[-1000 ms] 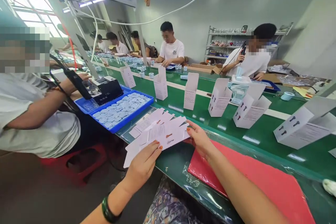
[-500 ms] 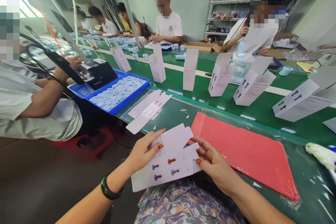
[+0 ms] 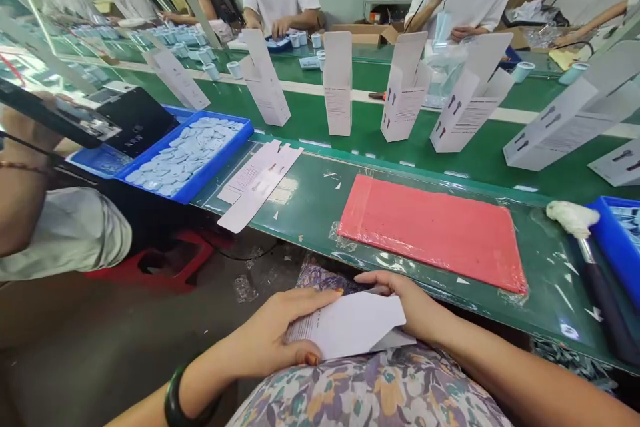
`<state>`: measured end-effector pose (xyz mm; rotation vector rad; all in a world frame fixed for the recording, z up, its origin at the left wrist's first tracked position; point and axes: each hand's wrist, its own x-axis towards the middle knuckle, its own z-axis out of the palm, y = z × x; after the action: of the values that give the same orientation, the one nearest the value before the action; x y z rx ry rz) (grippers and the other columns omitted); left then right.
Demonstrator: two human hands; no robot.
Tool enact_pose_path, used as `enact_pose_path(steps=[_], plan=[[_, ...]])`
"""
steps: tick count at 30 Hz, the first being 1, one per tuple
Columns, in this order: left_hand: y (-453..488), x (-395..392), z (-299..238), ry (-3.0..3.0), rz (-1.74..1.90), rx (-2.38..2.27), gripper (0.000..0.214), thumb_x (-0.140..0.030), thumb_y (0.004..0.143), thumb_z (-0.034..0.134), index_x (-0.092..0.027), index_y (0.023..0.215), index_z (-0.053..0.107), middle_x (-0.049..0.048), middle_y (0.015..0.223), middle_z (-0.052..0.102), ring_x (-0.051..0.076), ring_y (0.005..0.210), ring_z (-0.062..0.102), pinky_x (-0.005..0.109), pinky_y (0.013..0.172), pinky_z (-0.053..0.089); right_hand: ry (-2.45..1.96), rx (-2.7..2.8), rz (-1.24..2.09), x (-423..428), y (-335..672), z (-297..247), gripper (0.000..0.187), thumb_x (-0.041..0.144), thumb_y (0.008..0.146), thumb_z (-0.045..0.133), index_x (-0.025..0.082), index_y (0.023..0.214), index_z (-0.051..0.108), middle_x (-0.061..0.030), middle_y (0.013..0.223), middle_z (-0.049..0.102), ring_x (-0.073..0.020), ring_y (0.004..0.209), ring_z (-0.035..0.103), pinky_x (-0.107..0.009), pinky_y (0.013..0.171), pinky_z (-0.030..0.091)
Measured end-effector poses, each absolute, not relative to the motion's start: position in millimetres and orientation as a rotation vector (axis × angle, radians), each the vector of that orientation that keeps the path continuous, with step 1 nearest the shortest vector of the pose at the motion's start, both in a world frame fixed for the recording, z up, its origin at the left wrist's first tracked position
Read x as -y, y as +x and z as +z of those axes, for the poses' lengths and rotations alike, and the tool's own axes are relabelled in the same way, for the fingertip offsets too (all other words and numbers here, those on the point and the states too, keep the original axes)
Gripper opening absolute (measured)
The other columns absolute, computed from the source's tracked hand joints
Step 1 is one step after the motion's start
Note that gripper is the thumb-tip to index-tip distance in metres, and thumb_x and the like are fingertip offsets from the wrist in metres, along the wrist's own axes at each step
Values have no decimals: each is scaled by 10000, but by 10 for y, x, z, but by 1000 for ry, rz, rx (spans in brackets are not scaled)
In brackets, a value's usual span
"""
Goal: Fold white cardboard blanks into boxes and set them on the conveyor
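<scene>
A white card carton blank [image 3: 350, 327] is folded over on itself, with small print showing at its left end. It sits just above my flowered lap [image 3: 370, 393]. My left hand [image 3: 270, 340] grips its left end from above, and a dark bangle [image 3: 175, 407] circles that wrist. My right hand [image 3: 400, 300] holds its far right edge, with the fingers curled over the top. The inner faces of the fold are hidden.
A pink mat [image 3: 430, 230] lies on the green belt [image 3: 310, 213], with flat blanks [image 3: 260, 180] to its left. Printed cartons [image 3: 337, 83] stand beyond it. A co-worker's arm [image 3: 20, 173] is beside a blue tray [image 3: 185, 157] of pale blue pieces.
The blank was spread open with its printed side up and is now folded over. Both hands have dropped closer to my lap, and the view has tilted, moving the belt higher in the picture.
</scene>
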<state>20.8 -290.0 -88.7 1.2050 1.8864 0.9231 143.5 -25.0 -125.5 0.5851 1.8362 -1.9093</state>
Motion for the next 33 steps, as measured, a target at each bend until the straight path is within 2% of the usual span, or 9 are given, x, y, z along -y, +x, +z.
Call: enact_pose_path(steps=[4, 7, 11, 15, 17, 21, 25, 29, 33], plan=[[209, 2845, -805, 1000, 836, -1967, 1219, -897, 695, 755, -277, 1647, 312, 129, 1702, 335, 437, 1532, 370, 596, 1301, 269, 761, -1691, -2024, 234, 1342, -1115, 723, 322, 687, 738, 168, 1382, 609, -16, 880, 688, -110, 619, 535, -240, 576, 403], [144, 2742, -703, 772, 1037, -2088, 1215, -630, 649, 925, -251, 1642, 336, 121, 1664, 410, 438, 1488, 434, 582, 1274, 344, 761, -1603, -2312, 195, 1205, -806, 701, 496, 831, 686, 169, 1436, 550, -53, 932, 696, -165, 728, 644, -277, 620, 527], [31, 2626, -536, 760, 1414, -2222, 1026, -452, 712, 872, -236, 1605, 416, 117, 1457, 632, 428, 1344, 584, 563, 1132, 529, 197, -2616, -2543, 263, 1083, -467, 476, 427, 974, 643, 271, 1420, 585, -111, 1277, 695, -238, 1103, 706, -384, 916, 616], [-37, 2594, -495, 1021, 1470, -2498, 993, -484, 740, 894, -241, 1588, 439, 135, 1375, 677, 445, 1304, 614, 595, 1070, 575, -754, -3522, -1877, 451, 987, -425, 519, 196, 964, 645, 266, 1471, 561, -109, 1272, 718, -241, 1185, 677, -393, 1017, 586], [-35, 2583, -515, 1134, 1438, -2643, 969, -559, 787, 867, -264, 1595, 421, 141, 1396, 663, 425, 1235, 666, 571, 1015, 612, -867, -3540, -1874, 513, 936, -459, 504, 200, 987, 612, 248, 1483, 541, -104, 1225, 735, -229, 1151, 681, -388, 1018, 581], [-1, 2536, -562, 1416, 1308, -2918, 991, -715, 841, 777, -289, 1624, 342, 152, 1385, 660, 355, 1102, 730, 450, 888, 658, -652, -3167, -2338, 537, 875, -538, 416, 215, 1033, 537, 310, 1436, 571, -46, 1028, 721, -177, 971, 664, -308, 850, 585], [-19, 2449, -614, 1689, 1193, -3048, 986, -684, 855, 786, -226, 1615, 355, 183, 1326, 667, 335, 1061, 726, 427, 897, 638, -257, -2931, -2512, 501, 859, -589, 519, 179, 1027, 529, 393, 1500, 503, -12, 963, 646, -132, 853, 624, -243, 752, 560], [-53, 2351, -633, 1857, 1214, -2981, 919, -619, 907, 766, -233, 1623, 339, 175, 1305, 658, 318, 1053, 702, 435, 921, 611, -105, -2918, -2446, 397, 834, -583, 624, 198, 970, 608, 373, 1551, 462, -95, 1408, 574, -196, 1233, 620, -338, 987, 579], [-43, 2278, -568, 1903, 1348, -2748, 831, -541, 985, 701, -380, 1654, 235, 106, 1283, 600, 250, 1048, 657, 341, 822, 601, -357, -2650, -2579, 336, 791, -572, 201, 325, 987, 674, 302, 1182, 714, -93, 1449, 603, -235, 1361, 589, -388, 1093, 540]])
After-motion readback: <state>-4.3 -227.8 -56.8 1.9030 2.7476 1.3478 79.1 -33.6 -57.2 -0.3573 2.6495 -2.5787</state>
